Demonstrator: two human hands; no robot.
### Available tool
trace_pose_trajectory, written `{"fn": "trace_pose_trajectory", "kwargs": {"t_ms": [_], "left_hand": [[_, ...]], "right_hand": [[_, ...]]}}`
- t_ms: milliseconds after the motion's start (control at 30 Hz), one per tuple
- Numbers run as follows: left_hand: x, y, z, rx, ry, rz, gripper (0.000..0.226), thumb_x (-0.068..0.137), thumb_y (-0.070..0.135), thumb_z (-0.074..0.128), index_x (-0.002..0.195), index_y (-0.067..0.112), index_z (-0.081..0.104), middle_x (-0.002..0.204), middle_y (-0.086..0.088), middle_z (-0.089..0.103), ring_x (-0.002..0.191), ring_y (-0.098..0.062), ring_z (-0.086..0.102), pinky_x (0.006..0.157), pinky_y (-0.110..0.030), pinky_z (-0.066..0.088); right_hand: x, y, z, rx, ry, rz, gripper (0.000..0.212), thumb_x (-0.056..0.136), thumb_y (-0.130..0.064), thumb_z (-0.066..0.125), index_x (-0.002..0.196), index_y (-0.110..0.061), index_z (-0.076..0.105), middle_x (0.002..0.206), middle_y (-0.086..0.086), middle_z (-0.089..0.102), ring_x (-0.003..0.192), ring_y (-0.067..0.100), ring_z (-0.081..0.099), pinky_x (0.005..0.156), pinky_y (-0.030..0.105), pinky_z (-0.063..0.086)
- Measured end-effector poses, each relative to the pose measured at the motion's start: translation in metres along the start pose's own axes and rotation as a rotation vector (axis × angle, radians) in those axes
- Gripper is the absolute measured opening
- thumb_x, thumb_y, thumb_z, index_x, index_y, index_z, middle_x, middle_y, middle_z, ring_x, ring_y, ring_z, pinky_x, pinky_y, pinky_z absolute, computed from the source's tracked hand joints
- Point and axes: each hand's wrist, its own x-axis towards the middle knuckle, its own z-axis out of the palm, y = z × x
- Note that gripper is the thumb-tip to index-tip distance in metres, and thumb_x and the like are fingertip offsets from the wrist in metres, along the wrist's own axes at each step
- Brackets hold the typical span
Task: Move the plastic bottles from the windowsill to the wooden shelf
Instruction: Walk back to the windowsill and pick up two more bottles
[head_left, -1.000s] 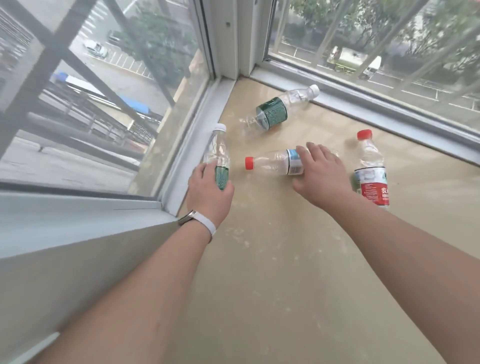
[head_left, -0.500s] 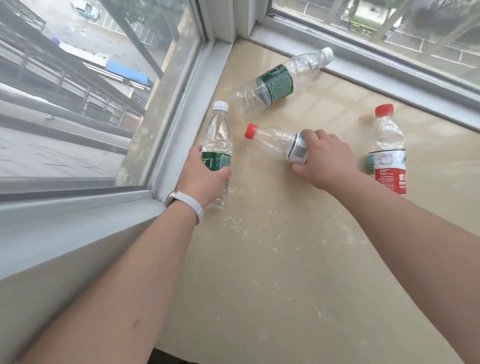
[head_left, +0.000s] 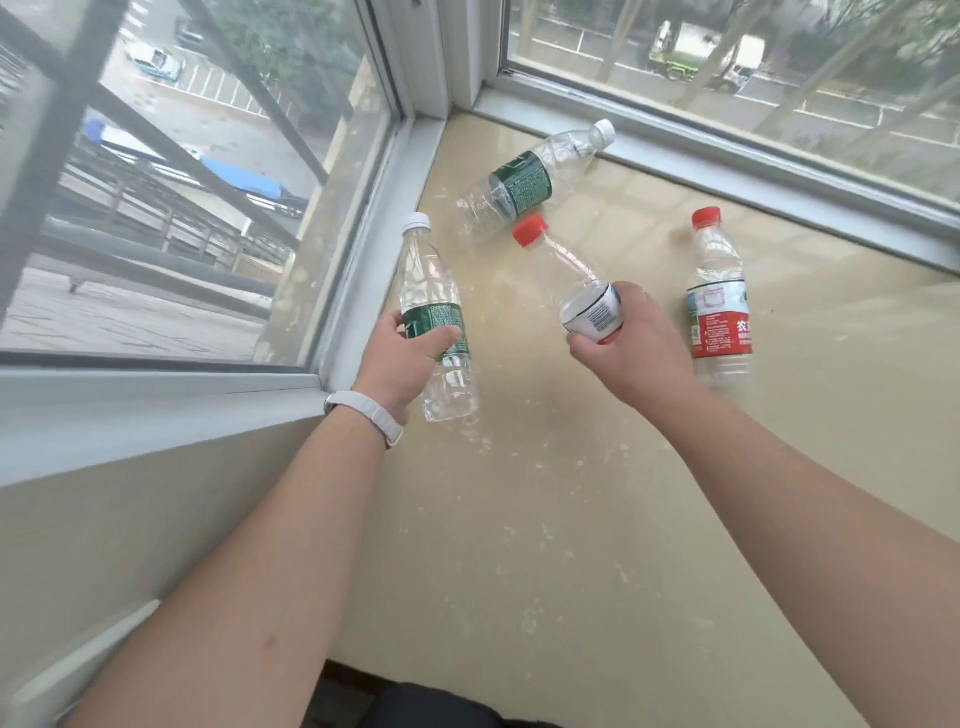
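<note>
My left hand (head_left: 402, 358) grips a clear bottle with a green label and white cap (head_left: 428, 280), held upright above the beige windowsill (head_left: 597, 519). My right hand (head_left: 631, 348) holds a clear bottle with a red cap and white label (head_left: 566, 270), tilted with its cap pointing up and left. A second green-label bottle (head_left: 524, 184) lies on its side near the far corner. A red-label bottle with a red cap (head_left: 719, 301) stands upright to the right of my right hand. The wooden shelf is not in view.
Window glass and grey frames (head_left: 779, 161) bound the sill at the left and the back. A white wall ledge (head_left: 156, 415) runs along the left. The sill's near edge (head_left: 467, 680) drops to a dark floor below.
Both hands have lifted their bottles off the sill. The red-cap bottle went from lying flat to tilted upward; the left bottle has risen and come closer.
</note>
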Motion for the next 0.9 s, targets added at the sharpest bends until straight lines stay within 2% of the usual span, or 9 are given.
{"fn": "trace_pose_trajectory", "kwargs": {"t_ms": [133, 233, 267, 333, 367, 467, 667, 767, 900], "left_hand": [[-0.03, 0.025, -0.004, 0.025, -0.054, 0.096, 0.036, 0.08, 0.018, 0.08, 0.107, 0.025, 0.057, 0.101, -0.003, 0.071, 0.093, -0.026, 0.071, 0.081, -0.044, 0.057], [-0.055, 0.049, -0.007, 0.018, -0.096, 0.159, 0.05, 0.081, 0.016, 0.079, 0.124, 0.016, 0.053, 0.102, -0.004, 0.071, 0.081, -0.017, 0.069, 0.061, -0.03, 0.054], [-0.065, 0.057, -0.008, 0.018, -0.104, 0.188, 0.052, 0.082, 0.015, 0.078, 0.127, 0.014, 0.052, 0.101, -0.003, 0.07, 0.077, -0.013, 0.069, 0.055, -0.024, 0.051], [-0.086, 0.07, -0.01, 0.019, -0.118, 0.246, 0.051, 0.084, 0.013, 0.077, 0.128, 0.012, 0.051, 0.1, -0.002, 0.07, 0.077, -0.012, 0.069, 0.055, -0.021, 0.05], [-0.097, 0.075, -0.012, 0.014, -0.123, 0.27, 0.051, 0.084, 0.013, 0.077, 0.129, 0.011, 0.052, 0.101, -0.002, 0.071, 0.08, -0.013, 0.069, 0.059, -0.024, 0.05], [-0.133, 0.084, -0.022, -0.015, -0.138, 0.329, 0.056, 0.084, 0.014, 0.077, 0.132, 0.011, 0.05, 0.105, -0.003, 0.071, 0.087, -0.017, 0.068, 0.069, -0.031, 0.05], [-0.212, 0.087, -0.039, -0.033, -0.162, 0.452, 0.049, 0.085, 0.012, 0.076, 0.127, 0.018, 0.051, 0.105, -0.001, 0.07, 0.086, -0.016, 0.07, 0.064, -0.027, 0.05], [-0.247, 0.082, -0.048, -0.022, -0.2, 0.508, 0.047, 0.083, 0.011, 0.077, 0.123, 0.021, 0.053, 0.107, -0.003, 0.071, 0.088, -0.017, 0.072, 0.061, -0.022, 0.052], [-0.287, 0.075, -0.057, -0.044, -0.253, 0.563, 0.056, 0.078, 0.013, 0.081, 0.126, 0.02, 0.052, 0.111, -0.008, 0.071, 0.096, -0.025, 0.072, 0.071, -0.033, 0.053]], "right_hand": [[-0.03, -0.013, -0.021, 0.145, -0.004, 0.052, 0.045, 0.07, -0.049, 0.065, 0.109, -0.033, 0.049, 0.099, -0.005, 0.062, 0.089, 0.02, 0.062, 0.075, 0.039, 0.053], [-0.054, -0.025, -0.043, 0.302, 0.031, 0.075, 0.035, 0.068, -0.045, 0.069, 0.095, -0.036, 0.049, 0.084, -0.006, 0.066, 0.072, 0.017, 0.066, 0.067, 0.04, 0.058], [-0.062, -0.03, -0.051, 0.35, 0.05, 0.074, 0.034, 0.07, -0.042, 0.07, 0.096, -0.036, 0.049, 0.082, -0.007, 0.066, 0.068, 0.013, 0.066, 0.065, 0.037, 0.058], [-0.081, -0.039, -0.069, 0.441, 0.077, 0.067, 0.034, 0.076, -0.033, 0.073, 0.103, -0.032, 0.051, 0.083, -0.011, 0.065, 0.062, -0.002, 0.062, 0.059, 0.02, 0.053], [-0.09, -0.043, -0.078, 0.5, 0.085, 0.065, 0.036, 0.078, -0.03, 0.074, 0.107, -0.029, 0.052, 0.086, -0.013, 0.065, 0.065, -0.005, 0.061, 0.058, 0.016, 0.05], [-0.119, -0.054, -0.102, 0.678, 0.101, 0.057, 0.039, 0.081, -0.029, 0.075, 0.113, -0.028, 0.054, 0.095, -0.015, 0.065, 0.082, -0.001, 0.062, 0.066, 0.018, 0.047], [-0.182, -0.067, -0.139, 0.884, 0.091, -0.004, 0.025, 0.083, -0.027, 0.074, 0.102, -0.031, 0.058, 0.103, -0.007, 0.068, 0.093, 0.011, 0.067, 0.082, 0.031, 0.054], [-0.213, -0.068, -0.148, 0.922, 0.113, -0.021, 0.03, 0.079, -0.032, 0.076, 0.105, -0.031, 0.062, 0.105, -0.005, 0.071, 0.097, 0.016, 0.069, 0.087, 0.037, 0.055], [-0.263, -0.071, -0.154, 1.013, 0.11, -0.047, 0.045, 0.073, -0.033, 0.076, 0.115, -0.023, 0.063, 0.108, 0.002, 0.072, 0.098, 0.023, 0.071, 0.088, 0.042, 0.056]]}}
